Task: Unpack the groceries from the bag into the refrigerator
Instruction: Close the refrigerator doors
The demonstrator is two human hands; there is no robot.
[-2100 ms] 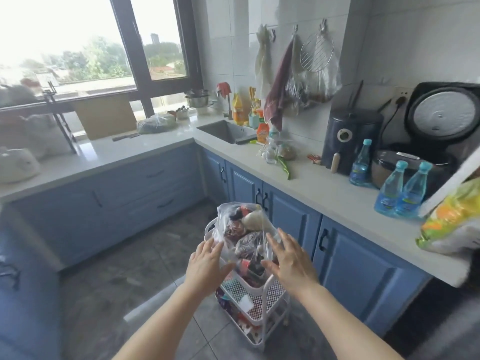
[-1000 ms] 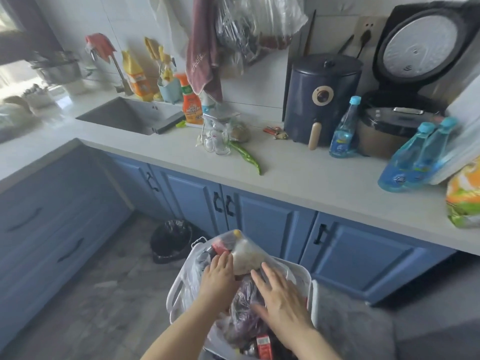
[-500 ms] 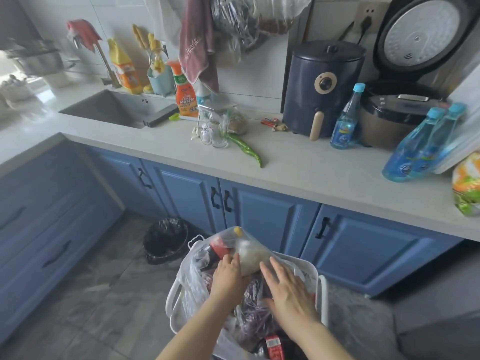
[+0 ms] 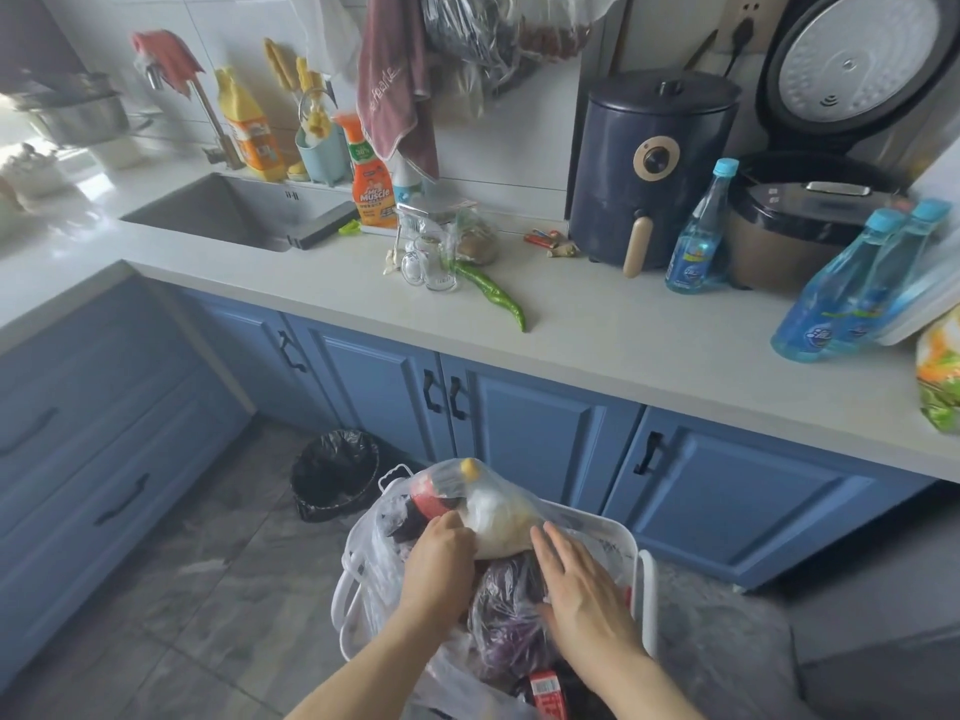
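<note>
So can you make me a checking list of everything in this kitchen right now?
Surface: pale countertop, with a sink at its left end.
Job's things: clear grocery bag sits in a white cart; inside are a pale wrapped package and a purple bundle.
Clutter: green pepper, orange spray bottle, three blue bottles, one at, air fryer, rice cooker.
Grip: left hand curls over the bag's contents; right hand lies flat on them.
Cables: a plug in the wall socket.
Surroundings: blue cabinets, black-lined bin, grey tiled floor.
</note>
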